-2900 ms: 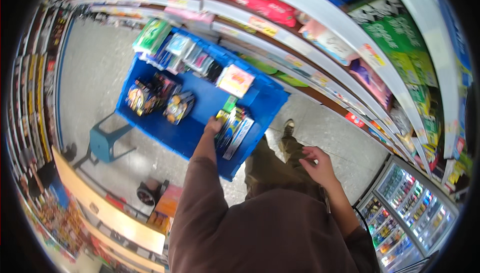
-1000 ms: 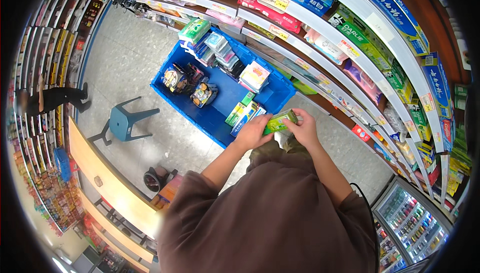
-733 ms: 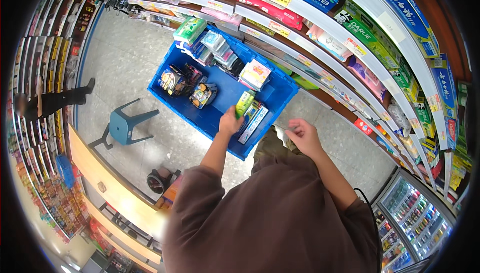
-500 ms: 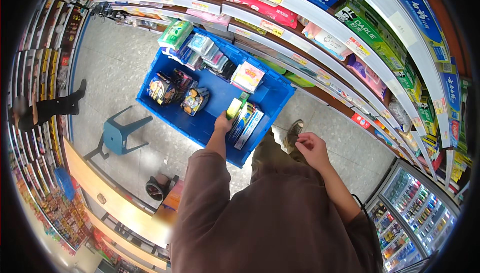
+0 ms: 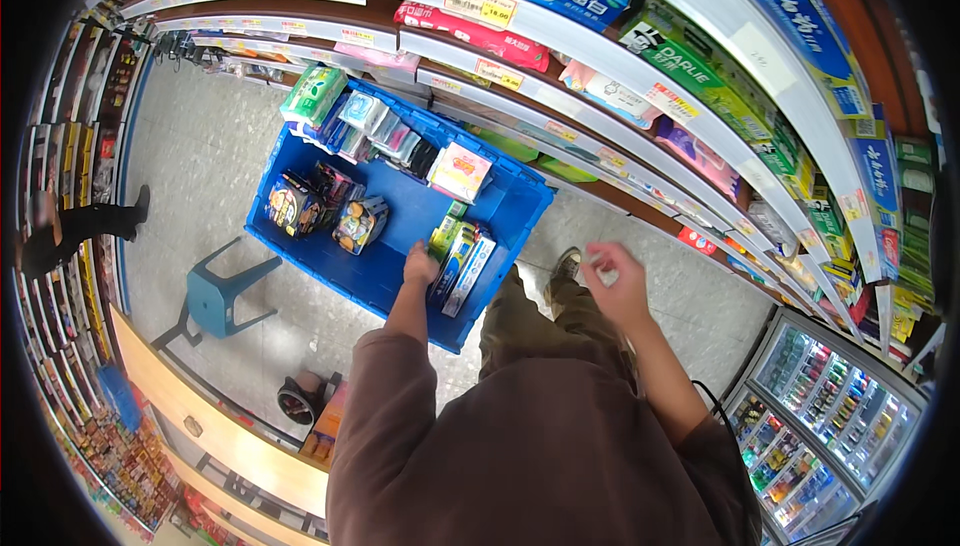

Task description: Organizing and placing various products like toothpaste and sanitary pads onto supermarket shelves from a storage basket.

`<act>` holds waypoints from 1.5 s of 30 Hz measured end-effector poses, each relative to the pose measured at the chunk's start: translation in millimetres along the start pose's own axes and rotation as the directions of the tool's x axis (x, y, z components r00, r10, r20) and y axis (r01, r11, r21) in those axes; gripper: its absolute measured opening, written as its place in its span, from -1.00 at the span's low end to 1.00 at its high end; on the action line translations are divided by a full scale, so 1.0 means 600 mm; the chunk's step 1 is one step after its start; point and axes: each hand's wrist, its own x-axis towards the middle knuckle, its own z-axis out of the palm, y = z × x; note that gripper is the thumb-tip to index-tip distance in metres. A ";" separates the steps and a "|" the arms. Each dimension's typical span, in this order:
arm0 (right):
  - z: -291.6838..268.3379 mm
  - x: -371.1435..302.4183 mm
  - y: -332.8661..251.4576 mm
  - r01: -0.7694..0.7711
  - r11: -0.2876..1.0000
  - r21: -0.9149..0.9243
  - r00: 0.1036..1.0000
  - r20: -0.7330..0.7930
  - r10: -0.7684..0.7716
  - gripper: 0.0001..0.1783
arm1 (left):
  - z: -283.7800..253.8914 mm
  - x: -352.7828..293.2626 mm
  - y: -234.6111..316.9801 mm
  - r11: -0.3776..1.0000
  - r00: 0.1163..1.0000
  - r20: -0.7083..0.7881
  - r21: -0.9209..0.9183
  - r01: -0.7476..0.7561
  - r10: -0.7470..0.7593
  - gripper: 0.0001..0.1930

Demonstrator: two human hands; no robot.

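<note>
My left hand [image 5: 420, 266] is inside a blue plastic crate [image 5: 404, 296], just beside a row of slim boxes. The nearest is a yellow-green box [image 5: 442, 236]; blue-and-white toothpaste-type boxes [image 5: 468, 271] stand to its right. That hand looks free of the boxes, its fingers loosely apart and slightly smeared. My right hand [image 5: 615, 281] is raised in front of the shelves, outside the crate, fingers curled toward the thumb with nothing visible in them. The crate also carries a pink-and-white pack [image 5: 460, 172], colourful printed packs [image 5: 360, 223] and a green pack [image 5: 314, 96].
Shelves [image 5: 590, 96] stocked with boxes and packs run along the far side and the right. A teal stool [image 5: 210, 301] stands left of the crate. Another person [image 5: 85, 229] is at the left shelves. A glass-door cooler [image 5: 820, 396] stands at the lower right.
My left hand has let go of the yellow-green box, which now stands in the row, and has drawn back slightly. My right hand has lifted. The whole view has shifted.
</note>
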 end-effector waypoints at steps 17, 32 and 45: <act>-0.052 0.339 -0.322 0.326 0.881 -0.341 0.855 -0.291 -0.429 -0.31 | -0.065 -0.246 0.169 0.772 0.889 -0.347 -0.461 -0.438 0.298 -0.80; -0.007 0.348 -0.287 0.348 0.806 -0.478 0.662 -0.484 -0.572 -0.57 | -0.050 -0.275 0.124 0.795 0.916 -0.339 -0.483 -0.366 0.215 -0.78; -0.010 0.138 -0.217 0.669 0.718 -0.192 0.743 0.145 -0.653 -0.47 | -0.236 -0.337 0.079 0.664 0.563 -0.824 -0.456 -0.592 -0.063 -0.83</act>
